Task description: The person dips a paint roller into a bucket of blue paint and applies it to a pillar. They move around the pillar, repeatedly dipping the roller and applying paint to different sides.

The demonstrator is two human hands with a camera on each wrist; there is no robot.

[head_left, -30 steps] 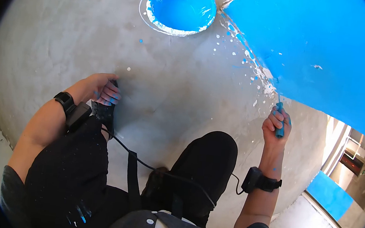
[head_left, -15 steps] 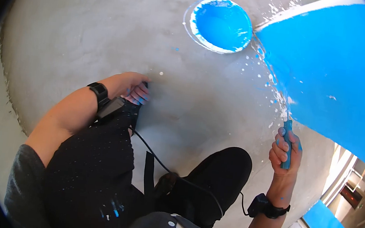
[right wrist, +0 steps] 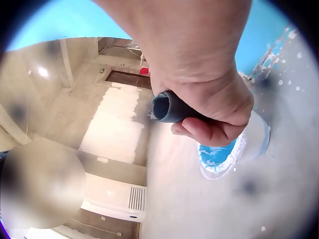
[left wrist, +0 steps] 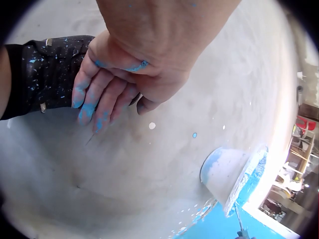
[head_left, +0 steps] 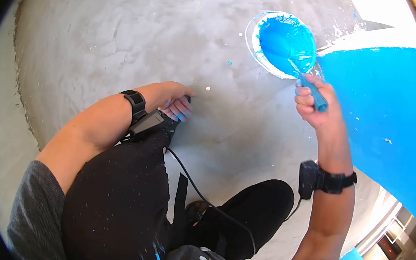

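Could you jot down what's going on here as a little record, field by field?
Setting: a person crouches on a grey concrete floor, part of it painted blue.
Right hand: grips a blue brush handle, the brush end dipped into the paint bucket.
Bucket: round, white rim, blue paint inside.
Left hand: rests on the black trouser knee, holding nothing; fingers smeared blue.
Floor marks: white and blue paint drops near the bucket.
Worn: black wrist straps on both arms, a cable across the lap.
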